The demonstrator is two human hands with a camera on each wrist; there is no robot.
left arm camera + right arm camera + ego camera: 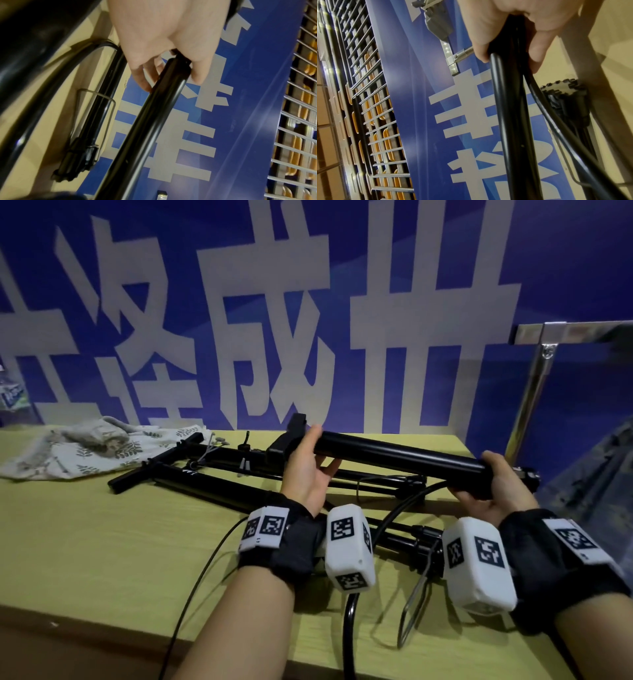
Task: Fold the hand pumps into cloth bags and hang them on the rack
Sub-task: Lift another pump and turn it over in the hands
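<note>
I hold a black hand pump (394, 457) level above the table, its barrel running left to right. My left hand (310, 460) grips the barrel (154, 115) near the handle end, thumb over the top. My right hand (493, 484) grips the other end (506, 108) together with the pump's black hose (556, 128). Two more black pumps (239, 474) lie on the table beneath. A leaf-patterned cloth bag (85, 450) lies crumpled at the table's far left. The metal rack (537, 378) stands at the right.
The yellow-green table (102, 542) backs onto a blue banner with large white characters (274, 337). A thin black cable (205, 577) crosses the table front. A wire foot stand (414, 607) sticks out near my right wrist. Dark cloth hangs at far right.
</note>
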